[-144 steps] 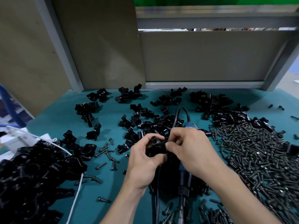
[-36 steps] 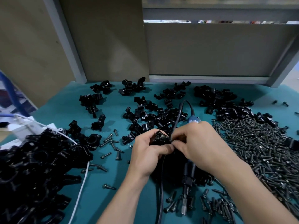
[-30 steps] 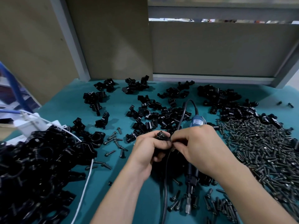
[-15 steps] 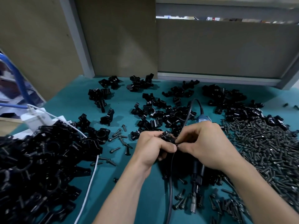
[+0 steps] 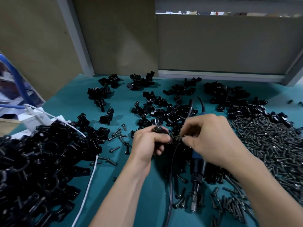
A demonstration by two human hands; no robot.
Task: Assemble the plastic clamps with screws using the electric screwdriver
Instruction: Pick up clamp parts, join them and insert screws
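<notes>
Gripping a clamp (image 5: 158, 129) is left hand (image 5: 148, 143); right hand (image 5: 211, 138) pinches a screw (image 5: 177, 137).

The screwdriver (image 5: 197, 166) lies on the table (image 5: 68, 102), tip toward the near edge. Right of it is a heap of screws (image 5: 270, 141). Far to its left is a pile of clamps (image 5: 41, 161), with a cable (image 5: 88, 182) between. Behind it lie scattered clamp parts (image 5: 164, 112). Above its far end the left hand (image 5: 147, 145) holds a clamp (image 5: 158, 129) and the right hand (image 5: 213, 140) pinches a screw (image 5: 177, 137).
</notes>
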